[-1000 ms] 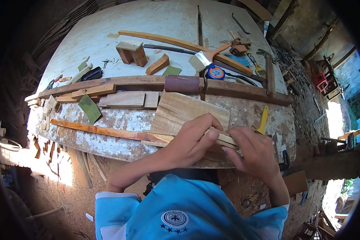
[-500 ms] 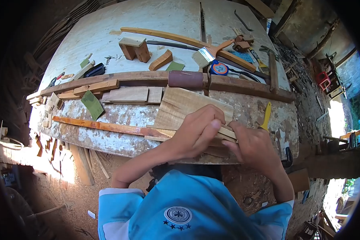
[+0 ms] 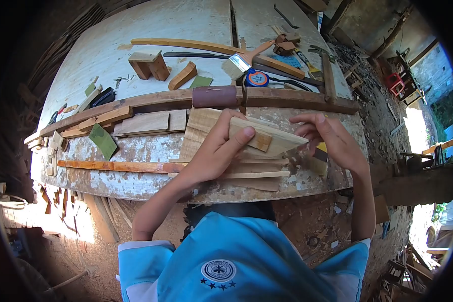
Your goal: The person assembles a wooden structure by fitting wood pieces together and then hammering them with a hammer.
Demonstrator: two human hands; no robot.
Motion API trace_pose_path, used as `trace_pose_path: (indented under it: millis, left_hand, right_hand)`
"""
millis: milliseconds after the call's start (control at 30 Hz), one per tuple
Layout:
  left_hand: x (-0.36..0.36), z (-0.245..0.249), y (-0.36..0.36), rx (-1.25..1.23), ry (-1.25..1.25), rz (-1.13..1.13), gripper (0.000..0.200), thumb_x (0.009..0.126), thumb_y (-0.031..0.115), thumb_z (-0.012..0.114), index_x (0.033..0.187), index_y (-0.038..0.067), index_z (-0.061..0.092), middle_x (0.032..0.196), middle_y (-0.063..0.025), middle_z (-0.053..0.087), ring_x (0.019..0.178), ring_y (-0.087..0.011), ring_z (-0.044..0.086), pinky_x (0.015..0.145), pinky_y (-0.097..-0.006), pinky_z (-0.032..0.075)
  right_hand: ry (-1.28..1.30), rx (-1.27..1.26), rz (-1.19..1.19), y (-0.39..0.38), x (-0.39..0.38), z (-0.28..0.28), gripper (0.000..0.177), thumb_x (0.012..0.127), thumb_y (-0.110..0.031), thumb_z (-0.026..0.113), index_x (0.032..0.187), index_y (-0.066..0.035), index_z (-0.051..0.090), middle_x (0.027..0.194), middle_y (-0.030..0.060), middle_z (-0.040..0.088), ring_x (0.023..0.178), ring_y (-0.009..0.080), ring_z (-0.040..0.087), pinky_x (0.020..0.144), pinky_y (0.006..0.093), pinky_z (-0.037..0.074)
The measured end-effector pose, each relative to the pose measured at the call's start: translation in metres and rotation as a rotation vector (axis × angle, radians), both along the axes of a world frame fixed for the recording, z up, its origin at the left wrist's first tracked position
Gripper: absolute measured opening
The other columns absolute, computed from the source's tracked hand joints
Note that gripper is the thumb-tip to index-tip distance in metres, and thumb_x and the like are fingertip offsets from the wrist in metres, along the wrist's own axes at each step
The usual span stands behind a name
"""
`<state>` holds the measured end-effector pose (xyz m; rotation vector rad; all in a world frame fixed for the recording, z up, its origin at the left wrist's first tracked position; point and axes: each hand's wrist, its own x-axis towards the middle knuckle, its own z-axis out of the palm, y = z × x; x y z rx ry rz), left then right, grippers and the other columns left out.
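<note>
My left hand is closed on a pale wooden piece with a small darker block against its face. It holds the piece above a wider light board on the worn workbench. My right hand is off the piece's right end, fingers apart and partly curled, with nothing gripped in it. Thin wooden strips lie under and in front of the held piece. Beside my right hand is a yellow-handled tool, partly hidden by the fingers.
A long wooden beam crosses the bench, with a brown sandpaper roll on it. Behind lie a paintbrush, a blue tape measure, a hammer and wood blocks. A green sandpaper piece is at left.
My right hand has let go of the wood and moved right, its fingers opening. My left hand has raised and turned the piece, showing its broad face. The whole view has shifted slightly.
</note>
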<state>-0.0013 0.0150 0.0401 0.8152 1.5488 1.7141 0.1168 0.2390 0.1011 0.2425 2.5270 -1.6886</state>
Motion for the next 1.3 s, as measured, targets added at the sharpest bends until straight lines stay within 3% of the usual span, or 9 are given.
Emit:
trace_pose_path:
  millis: [200,300,400,600,733,833,1067,1133,1300]
  left_hand:
    - [0.006,0.001,0.009,0.043,0.129,-0.010,0.030,0.095,0.027,0.051,0.108,0.002,0.041,0.089,-0.0058,0.049,0.083,-0.0105,0.047,0.073,-0.0258,0.040]
    - [0.008,0.011,0.010,0.048,0.215,0.016,0.030,0.095,0.025,0.052,0.109,0.002,0.041,0.092,-0.0087,0.050,0.084,-0.0132,0.049,0.075,-0.0280,0.041]
    - [0.010,0.010,0.012,0.054,0.278,-0.035,0.030,0.094,0.023,0.053,0.110,0.001,0.040,0.095,-0.0134,0.051,0.086,-0.0173,0.051,0.078,-0.0303,0.042]
    - [0.011,0.000,0.018,0.052,0.506,-0.113,0.040,0.092,0.026,0.057,0.115,0.000,0.037,0.106,-0.0193,0.052,0.093,-0.0266,0.056,0.080,-0.0361,0.044]
    - [-0.007,-0.017,-0.012,-0.031,0.770,-0.127,0.037,0.090,0.022,0.057,0.117,0.003,0.041,0.116,-0.0136,0.054,0.098,-0.0238,0.056,0.083,-0.0350,0.044]
    - [-0.015,-0.014,-0.025,-0.456,0.780,-0.344,0.034,0.090,0.023,0.056,0.116,0.006,0.044,0.107,-0.0128,0.062,0.091,-0.0301,0.061,0.076,-0.0381,0.047]
    - [-0.012,-0.020,-0.016,-0.477,0.961,-0.474,0.034,0.080,0.014,0.058,0.113,0.023,0.059,0.100,-0.0094,0.061,0.093,-0.0314,0.059,0.077,-0.0400,0.048]
    - [-0.010,-0.014,-0.016,-0.287,1.317,-0.230,0.032,0.081,0.013,0.059,0.112,0.019,0.059,0.102,-0.0094,0.058,0.098,-0.0293,0.055,0.081,-0.0387,0.046]
    - [-0.012,-0.032,-0.010,-0.212,1.000,-0.221,0.026,0.083,0.014,0.059,0.108,0.008,0.058,0.107,-0.0097,0.055,0.103,-0.0265,0.050,0.087,-0.0375,0.044]
  right_hand:
    - [0.074,0.443,0.335,-0.031,-0.016,0.010,0.045,0.096,-0.039,0.042,0.109,0.001,0.057,0.083,0.0195,0.063,0.079,0.0277,0.064,0.071,0.0378,0.048]
    - [-0.148,0.197,0.260,-0.036,-0.018,0.018,0.042,0.094,-0.039,0.047,0.101,0.000,0.057,0.079,0.0228,0.061,0.080,0.0365,0.061,0.075,0.0439,0.045]
    - [-0.010,0.435,0.309,-0.030,-0.011,0.005,0.029,0.093,-0.030,0.051,0.098,-0.001,0.053,0.075,0.0154,0.058,0.070,0.0263,0.061,0.065,0.0400,0.046]
    - [0.281,0.706,0.288,-0.024,0.008,-0.011,0.030,0.091,-0.031,0.053,0.100,-0.003,0.052,0.071,0.0203,0.059,0.063,0.0380,0.058,0.060,0.0462,0.044]
    - [0.274,0.840,0.323,-0.005,0.037,-0.021,0.031,0.087,-0.031,0.059,0.097,-0.002,0.052,0.073,0.0159,0.060,0.061,0.0340,0.059,0.055,0.0409,0.046]
    - [0.292,1.021,0.370,-0.002,0.054,-0.030,0.033,0.084,-0.031,0.061,0.096,-0.002,0.053,0.073,0.0112,0.059,0.059,0.0272,0.061,0.051,0.0356,0.047]
    - [0.184,1.144,0.507,0.001,0.058,-0.046,0.039,0.082,-0.031,0.065,0.101,0.001,0.052,0.069,0.0094,0.057,0.059,0.0258,0.061,0.051,0.0354,0.048]
    - [0.175,1.163,0.537,0.002,0.052,-0.045,0.037,0.083,-0.031,0.062,0.100,0.000,0.053,0.071,0.0087,0.058,0.060,0.0240,0.062,0.050,0.0338,0.049]
    - [0.158,1.099,0.612,-0.005,0.034,-0.042,0.033,0.088,-0.031,0.057,0.097,0.000,0.053,0.073,0.0099,0.060,0.063,0.0230,0.064,0.051,0.0329,0.051]
